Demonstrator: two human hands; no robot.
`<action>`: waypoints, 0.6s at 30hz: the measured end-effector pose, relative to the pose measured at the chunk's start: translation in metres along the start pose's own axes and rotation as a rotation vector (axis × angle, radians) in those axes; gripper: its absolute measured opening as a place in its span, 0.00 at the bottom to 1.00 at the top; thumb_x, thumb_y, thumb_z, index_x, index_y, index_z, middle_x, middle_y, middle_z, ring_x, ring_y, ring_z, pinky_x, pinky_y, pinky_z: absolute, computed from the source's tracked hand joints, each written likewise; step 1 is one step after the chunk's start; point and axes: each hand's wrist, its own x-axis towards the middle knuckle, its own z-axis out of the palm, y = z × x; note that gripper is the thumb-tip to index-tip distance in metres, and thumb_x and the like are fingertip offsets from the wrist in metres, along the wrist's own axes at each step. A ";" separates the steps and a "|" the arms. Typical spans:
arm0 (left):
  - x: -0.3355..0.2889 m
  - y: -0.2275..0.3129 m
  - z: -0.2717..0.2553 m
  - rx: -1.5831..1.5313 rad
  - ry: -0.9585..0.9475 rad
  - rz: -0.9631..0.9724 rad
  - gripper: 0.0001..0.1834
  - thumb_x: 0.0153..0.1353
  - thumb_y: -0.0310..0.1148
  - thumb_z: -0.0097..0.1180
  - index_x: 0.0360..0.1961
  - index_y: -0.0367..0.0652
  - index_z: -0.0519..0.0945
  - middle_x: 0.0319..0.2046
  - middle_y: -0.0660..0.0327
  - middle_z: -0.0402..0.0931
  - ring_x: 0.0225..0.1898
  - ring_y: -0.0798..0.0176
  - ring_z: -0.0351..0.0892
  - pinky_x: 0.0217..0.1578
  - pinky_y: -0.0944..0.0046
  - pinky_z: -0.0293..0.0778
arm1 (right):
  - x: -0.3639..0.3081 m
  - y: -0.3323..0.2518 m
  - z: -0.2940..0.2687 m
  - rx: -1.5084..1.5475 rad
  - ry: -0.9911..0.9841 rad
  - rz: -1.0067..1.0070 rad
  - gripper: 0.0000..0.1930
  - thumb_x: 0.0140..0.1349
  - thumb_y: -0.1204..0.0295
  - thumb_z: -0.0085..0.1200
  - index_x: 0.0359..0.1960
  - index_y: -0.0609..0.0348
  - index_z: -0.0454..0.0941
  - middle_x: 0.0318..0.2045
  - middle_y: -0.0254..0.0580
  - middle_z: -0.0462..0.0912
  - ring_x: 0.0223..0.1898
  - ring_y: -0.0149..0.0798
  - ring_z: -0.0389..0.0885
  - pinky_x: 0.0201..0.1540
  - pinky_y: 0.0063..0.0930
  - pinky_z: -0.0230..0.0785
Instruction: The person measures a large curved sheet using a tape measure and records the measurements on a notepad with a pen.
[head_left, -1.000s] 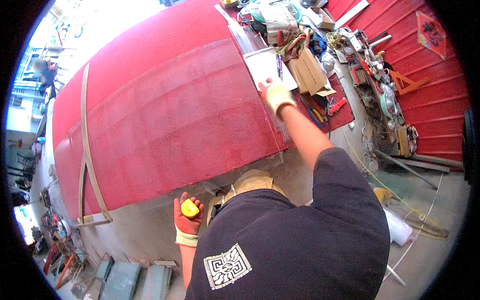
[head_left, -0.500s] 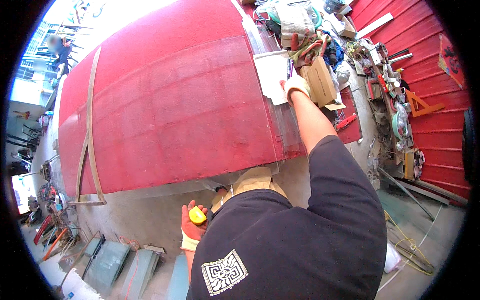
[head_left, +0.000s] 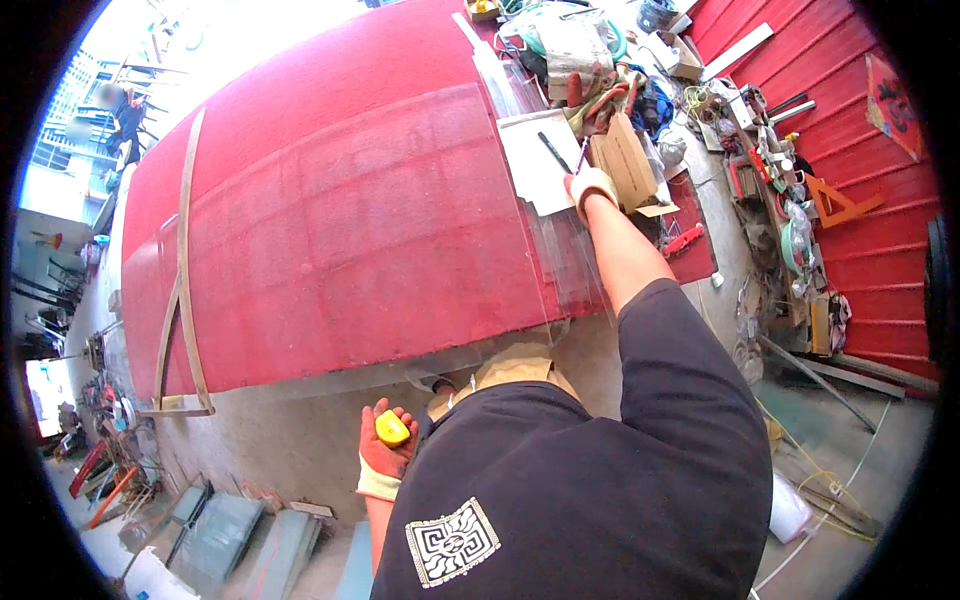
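My left hand [head_left: 385, 450], in a red-palmed glove with a pale cuff, is low beside my body. A yellow tape measure [head_left: 392, 429] sits in its palm with the fingers curled around it. My right arm stretches forward over the red table. My right hand [head_left: 592, 187], gloved too, is closed around a thin purple pen [head_left: 582, 154] at the right edge of a white sheet of paper [head_left: 535, 180]; the fingers are partly hidden. A black marker [head_left: 553, 152] lies slantwise on the sheet, left of that hand.
A clear glass sheet [head_left: 400, 220] covers part of the red table [head_left: 300, 90]. A wooden frame ruler [head_left: 182, 250] lies across its left side. Right of the paper are an open cardboard box [head_left: 625, 165], gloves and a red-handled tool [head_left: 684, 240]. Glass panes [head_left: 215, 535] lean at lower left.
The black marker, before close by the purple pen at my right hand, now lies apart on the paper. My right hand has shifted slightly down; the left still holds the tape measure.
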 end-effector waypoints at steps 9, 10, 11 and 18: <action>0.012 0.008 0.030 -0.021 -0.141 -0.092 0.25 0.82 0.54 0.54 0.72 0.58 0.77 0.52 0.60 0.85 0.53 0.55 0.87 0.57 0.45 0.87 | 0.079 0.065 0.037 0.443 -0.212 0.047 0.15 0.76 0.52 0.55 0.45 0.49 0.84 0.39 0.36 0.79 0.38 0.37 0.73 0.40 0.39 0.65; 0.002 0.013 0.027 -0.026 -0.138 -0.057 0.23 0.82 0.53 0.54 0.70 0.59 0.78 0.53 0.60 0.86 0.54 0.55 0.87 0.58 0.44 0.86 | 0.052 0.052 0.049 0.695 -0.260 0.050 0.17 0.76 0.49 0.57 0.36 0.47 0.82 0.25 0.29 0.76 0.22 0.31 0.68 0.24 0.34 0.62; -0.007 0.017 0.033 -0.023 -0.153 -0.036 0.21 0.82 0.51 0.55 0.69 0.60 0.79 0.53 0.61 0.86 0.56 0.55 0.87 0.59 0.43 0.86 | 0.031 0.047 0.054 0.853 -0.240 0.121 0.18 0.76 0.49 0.58 0.35 0.48 0.81 0.25 0.29 0.78 0.21 0.31 0.69 0.22 0.34 0.61; 0.008 0.026 0.059 0.079 -0.342 -0.085 0.23 0.83 0.53 0.52 0.64 0.48 0.80 0.58 0.57 0.85 0.60 0.51 0.86 0.62 0.39 0.84 | -0.147 0.040 0.076 1.218 -0.847 -0.090 0.15 0.78 0.59 0.59 0.49 0.58 0.86 0.32 0.32 0.87 0.26 0.29 0.79 0.25 0.25 0.70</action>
